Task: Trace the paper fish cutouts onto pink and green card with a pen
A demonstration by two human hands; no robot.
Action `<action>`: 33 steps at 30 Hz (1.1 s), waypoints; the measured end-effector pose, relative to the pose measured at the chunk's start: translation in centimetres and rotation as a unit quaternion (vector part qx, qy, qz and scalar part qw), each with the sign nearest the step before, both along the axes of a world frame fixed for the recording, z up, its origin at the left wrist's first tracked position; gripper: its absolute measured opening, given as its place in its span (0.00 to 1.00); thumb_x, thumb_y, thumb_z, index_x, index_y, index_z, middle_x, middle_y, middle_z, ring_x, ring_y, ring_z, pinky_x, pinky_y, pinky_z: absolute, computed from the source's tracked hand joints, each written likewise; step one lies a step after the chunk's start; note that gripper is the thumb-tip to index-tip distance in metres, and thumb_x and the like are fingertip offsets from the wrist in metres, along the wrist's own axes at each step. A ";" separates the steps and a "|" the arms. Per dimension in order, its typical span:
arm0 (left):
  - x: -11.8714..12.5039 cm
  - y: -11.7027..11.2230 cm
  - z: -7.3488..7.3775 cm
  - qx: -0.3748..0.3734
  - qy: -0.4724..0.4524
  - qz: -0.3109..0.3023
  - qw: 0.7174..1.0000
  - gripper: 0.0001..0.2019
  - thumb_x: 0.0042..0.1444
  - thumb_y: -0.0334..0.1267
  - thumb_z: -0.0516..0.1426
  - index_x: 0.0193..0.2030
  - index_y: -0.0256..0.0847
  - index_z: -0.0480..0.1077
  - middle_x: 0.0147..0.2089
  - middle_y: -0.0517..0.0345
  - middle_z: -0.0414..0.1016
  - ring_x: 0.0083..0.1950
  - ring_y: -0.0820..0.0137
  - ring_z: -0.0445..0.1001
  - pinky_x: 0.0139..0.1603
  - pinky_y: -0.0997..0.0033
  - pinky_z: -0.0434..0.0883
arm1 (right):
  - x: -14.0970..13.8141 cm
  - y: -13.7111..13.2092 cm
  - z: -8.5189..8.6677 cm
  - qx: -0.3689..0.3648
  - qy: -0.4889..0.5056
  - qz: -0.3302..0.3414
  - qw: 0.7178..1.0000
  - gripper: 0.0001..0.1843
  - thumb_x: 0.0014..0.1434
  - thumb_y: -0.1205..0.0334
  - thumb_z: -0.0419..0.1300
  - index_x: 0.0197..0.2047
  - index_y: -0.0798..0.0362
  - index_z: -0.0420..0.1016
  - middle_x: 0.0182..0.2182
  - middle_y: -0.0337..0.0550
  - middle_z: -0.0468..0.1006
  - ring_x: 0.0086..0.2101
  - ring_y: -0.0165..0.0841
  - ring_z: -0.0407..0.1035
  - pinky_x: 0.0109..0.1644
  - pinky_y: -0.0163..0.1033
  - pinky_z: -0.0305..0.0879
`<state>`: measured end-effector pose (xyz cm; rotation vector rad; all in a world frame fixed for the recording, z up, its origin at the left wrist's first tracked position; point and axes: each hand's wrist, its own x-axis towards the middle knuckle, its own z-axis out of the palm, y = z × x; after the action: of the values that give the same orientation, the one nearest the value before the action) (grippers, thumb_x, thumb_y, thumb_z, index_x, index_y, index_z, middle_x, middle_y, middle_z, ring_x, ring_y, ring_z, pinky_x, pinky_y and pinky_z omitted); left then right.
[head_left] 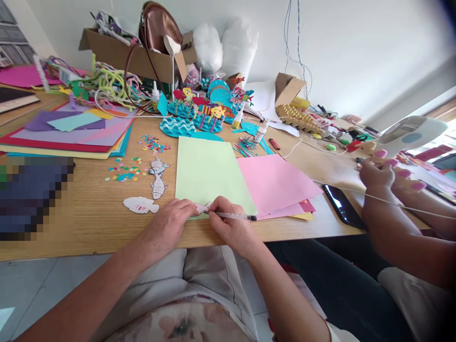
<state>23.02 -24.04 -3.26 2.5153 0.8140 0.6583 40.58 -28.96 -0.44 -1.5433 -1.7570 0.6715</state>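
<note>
My right hand [231, 224] grips a clear-barrelled pen [233, 216] with a dark end, its tip low over a pale green sheet of paper [208, 168]. On the sheet's near edge lies a small white fish cutout [202, 207], mostly covered by my fingers. My left hand [167, 223] presses it down, its fingers held together. Left of the sheet are a larger white fish cutout [140, 205] and a grey fish cutout [158, 186], with another small cutout [157, 166] behind them. Pink sheets [278, 183] lie against the green paper's right side.
Confetti dots [126, 172] and a stack of coloured paper [71, 137] are on the left. Turquoise sea-themed crafts [203, 114] and glue bottles [261, 131] stand behind. A phone [342, 206] lies on the right, beside another person's hands [379, 175] holding a white glue gun [409, 135] with a cable.
</note>
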 end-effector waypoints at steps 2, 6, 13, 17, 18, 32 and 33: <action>0.0 0.0 -0.1 0.000 -0.004 -0.002 1.000 0.20 0.57 0.20 0.43 0.47 0.37 0.71 0.47 0.53 0.74 0.49 0.66 0.70 0.52 0.63 0.69 | -0.2 -0.1 0.0 0.000 -0.004 0.001 1.000 0.05 0.52 0.70 0.49 0.28 0.52 0.62 0.19 0.32 0.63 0.21 0.26 0.56 0.26 0.31 0.50; 0.1 0.0 0.0 0.000 -0.003 -0.003 1.000 0.19 0.58 0.21 0.43 0.47 0.37 0.70 0.47 0.53 0.74 0.49 0.66 0.70 0.52 0.62 0.69 | -0.4 -0.1 0.1 0.004 -0.014 0.003 1.000 0.05 0.52 0.70 0.49 0.27 0.52 0.61 0.19 0.32 0.62 0.21 0.26 0.55 0.26 0.31 0.50; 0.1 0.1 0.0 -0.010 -0.012 -0.004 1.000 0.21 0.54 0.20 0.43 0.46 0.39 0.70 0.46 0.55 0.74 0.49 0.66 0.70 0.52 0.62 0.69 | -0.6 -0.2 0.3 0.006 -0.031 0.006 0.999 0.05 0.52 0.71 0.49 0.27 0.51 0.60 0.19 0.32 0.62 0.21 0.27 0.55 0.26 0.31 0.50; 0.1 0.1 -0.1 0.000 -0.017 -0.007 1.000 0.21 0.53 0.20 0.43 0.45 0.39 0.70 0.46 0.55 0.74 0.49 0.66 0.70 0.51 0.63 0.69 | -0.6 -0.4 0.2 0.004 -0.039 0.000 0.999 0.05 0.51 0.71 0.49 0.28 0.51 0.61 0.19 0.32 0.62 0.21 0.27 0.55 0.26 0.31 0.50; 0.1 0.0 -0.1 0.002 -0.018 -0.006 1.000 0.20 0.54 0.20 0.43 0.45 0.38 0.70 0.46 0.54 0.74 0.48 0.66 0.70 0.51 0.63 0.69 | -0.6 -0.4 0.1 0.005 -0.039 0.000 0.999 0.05 0.52 0.71 0.49 0.28 0.51 0.61 0.19 0.32 0.62 0.21 0.27 0.55 0.26 0.31 0.50; 0.1 0.1 -0.5 0.013 -0.024 -0.006 1.000 0.19 0.55 0.20 0.44 0.45 0.40 0.70 0.46 0.55 0.74 0.48 0.67 0.70 0.50 0.64 0.68 | -1.0 -1.0 0.0 0.015 -0.056 0.004 0.998 0.05 0.52 0.69 0.49 0.28 0.50 0.60 0.18 0.31 0.61 0.20 0.27 0.55 0.26 0.31 0.51; 0.1 0.1 -0.5 0.016 -0.027 -0.007 0.999 0.19 0.55 0.20 0.44 0.45 0.40 0.70 0.46 0.55 0.74 0.48 0.67 0.70 0.50 0.64 0.68 | -1.1 -1.0 0.1 0.013 -0.056 0.004 0.998 0.05 0.52 0.69 0.49 0.28 0.50 0.60 0.18 0.31 0.61 0.20 0.27 0.55 0.26 0.31 0.50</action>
<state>23.14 -23.93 -3.81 2.5176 0.7725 0.7355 39.50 -29.92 -0.36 -1.5835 -1.8470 0.5742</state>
